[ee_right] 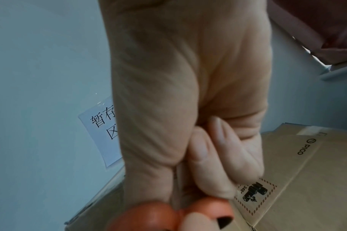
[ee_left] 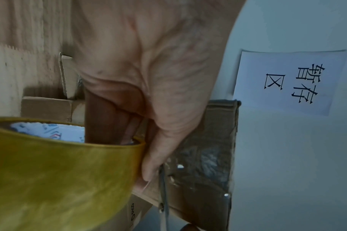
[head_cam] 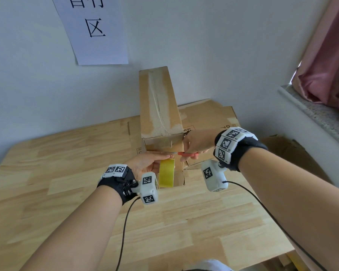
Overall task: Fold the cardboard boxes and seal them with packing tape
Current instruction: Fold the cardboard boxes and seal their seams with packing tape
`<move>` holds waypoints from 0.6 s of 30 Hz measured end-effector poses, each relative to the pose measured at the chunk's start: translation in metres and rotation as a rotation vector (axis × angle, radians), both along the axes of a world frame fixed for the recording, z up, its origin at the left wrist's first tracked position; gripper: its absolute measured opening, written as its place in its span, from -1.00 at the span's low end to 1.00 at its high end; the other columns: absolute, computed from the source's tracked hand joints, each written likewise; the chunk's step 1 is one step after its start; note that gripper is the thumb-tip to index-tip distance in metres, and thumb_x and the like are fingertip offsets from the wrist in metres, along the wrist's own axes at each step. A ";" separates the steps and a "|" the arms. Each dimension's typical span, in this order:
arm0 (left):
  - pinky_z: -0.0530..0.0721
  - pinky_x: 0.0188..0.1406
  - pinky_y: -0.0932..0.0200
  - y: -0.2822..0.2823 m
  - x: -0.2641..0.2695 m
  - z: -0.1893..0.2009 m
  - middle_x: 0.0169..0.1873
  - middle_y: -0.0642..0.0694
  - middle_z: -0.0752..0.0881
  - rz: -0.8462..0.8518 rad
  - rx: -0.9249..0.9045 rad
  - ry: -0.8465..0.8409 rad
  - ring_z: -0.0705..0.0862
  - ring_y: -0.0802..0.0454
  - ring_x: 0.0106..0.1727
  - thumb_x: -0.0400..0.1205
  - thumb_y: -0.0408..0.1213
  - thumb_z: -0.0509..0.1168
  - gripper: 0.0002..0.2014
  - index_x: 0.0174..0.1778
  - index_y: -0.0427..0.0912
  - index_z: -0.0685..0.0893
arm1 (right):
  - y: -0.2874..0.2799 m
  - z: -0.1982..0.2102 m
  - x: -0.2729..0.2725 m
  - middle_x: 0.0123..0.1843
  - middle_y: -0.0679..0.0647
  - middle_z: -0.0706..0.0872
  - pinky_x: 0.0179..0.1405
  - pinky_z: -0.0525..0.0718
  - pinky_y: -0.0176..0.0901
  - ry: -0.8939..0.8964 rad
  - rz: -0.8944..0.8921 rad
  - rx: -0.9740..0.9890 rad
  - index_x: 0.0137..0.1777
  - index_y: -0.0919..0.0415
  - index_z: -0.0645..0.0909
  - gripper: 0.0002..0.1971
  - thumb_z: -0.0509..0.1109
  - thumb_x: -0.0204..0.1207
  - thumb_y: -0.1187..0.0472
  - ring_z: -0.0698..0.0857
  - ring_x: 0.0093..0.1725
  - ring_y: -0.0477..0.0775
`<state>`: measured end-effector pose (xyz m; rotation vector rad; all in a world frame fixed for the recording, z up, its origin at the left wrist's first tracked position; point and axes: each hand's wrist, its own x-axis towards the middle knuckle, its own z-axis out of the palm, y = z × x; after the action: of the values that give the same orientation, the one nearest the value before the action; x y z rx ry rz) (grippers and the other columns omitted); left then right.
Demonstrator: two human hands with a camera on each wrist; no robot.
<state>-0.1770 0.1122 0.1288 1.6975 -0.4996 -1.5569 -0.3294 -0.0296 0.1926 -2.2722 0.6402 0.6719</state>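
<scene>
Cutting step now: the left hand (head_cam: 145, 163) grips the yellow tape roll (head_cam: 166, 175) at the near end of the long box (head_cam: 159, 106) on the table (head_cam: 67, 173), the right hand (head_cam: 196, 143) squeezes orange scissors (head_cam: 186, 154) at the strip, and next comes a clean snip, I'd say.

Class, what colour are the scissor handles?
Orange-red scissor handles, held in the right hand; clearest in the head view.

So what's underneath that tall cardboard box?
The tall cardboard box stands on the wooden table; flattened cardboard lies behind and to its right. Whether that cardboard reaches under the box is hidden by the box itself and both hands.
</scene>
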 end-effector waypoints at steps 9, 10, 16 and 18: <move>0.70 -0.35 0.19 0.014 0.004 -0.007 -0.05 -0.15 0.78 -0.053 0.150 -0.114 0.73 0.01 -0.16 0.56 -0.29 0.42 -0.80 0.09 -0.20 0.77 | -0.002 -0.024 -0.027 -0.33 0.07 0.61 -0.58 0.29 -0.39 0.155 -0.226 0.308 -0.14 0.26 0.68 -0.62 0.52 0.40 -0.11 0.36 -0.50 -0.10; 0.70 -0.40 0.19 0.017 0.004 -0.008 -0.05 -0.15 0.79 -0.032 0.142 -0.096 0.74 0.01 -0.18 0.56 -0.32 0.41 -0.81 0.08 -0.21 0.77 | -0.002 -0.032 -0.031 -0.35 0.06 0.62 -0.58 0.33 -0.40 0.135 -0.294 0.297 -0.19 0.25 0.67 -0.67 0.50 0.44 -0.06 0.40 -0.50 -0.10; 0.79 -0.19 0.18 0.028 0.002 -0.016 0.01 -0.20 0.80 0.033 0.050 0.004 0.77 0.01 -0.15 0.57 -0.43 0.38 -0.83 0.05 -0.24 0.78 | 0.002 -0.096 -0.072 -0.37 0.09 0.67 -0.59 0.61 -0.38 -0.121 -0.891 0.161 -0.26 0.27 0.56 -0.85 0.38 0.54 0.39 0.67 -0.52 -0.07; 0.75 -0.01 0.14 0.031 0.002 -0.019 0.04 -0.21 0.79 0.019 0.031 0.036 0.75 -0.02 -0.07 0.57 -0.43 0.38 -0.83 0.04 -0.23 0.79 | 0.012 -0.117 -0.080 -0.48 0.11 0.65 -0.69 0.51 -0.37 -0.083 -1.094 0.332 -0.26 0.32 0.53 -0.83 0.35 0.57 0.41 0.61 -0.68 -0.08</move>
<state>-0.1754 0.1433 0.1095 1.6894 -0.4415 -1.5862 -0.4090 -0.0177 0.0757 -1.3240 1.4212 0.1102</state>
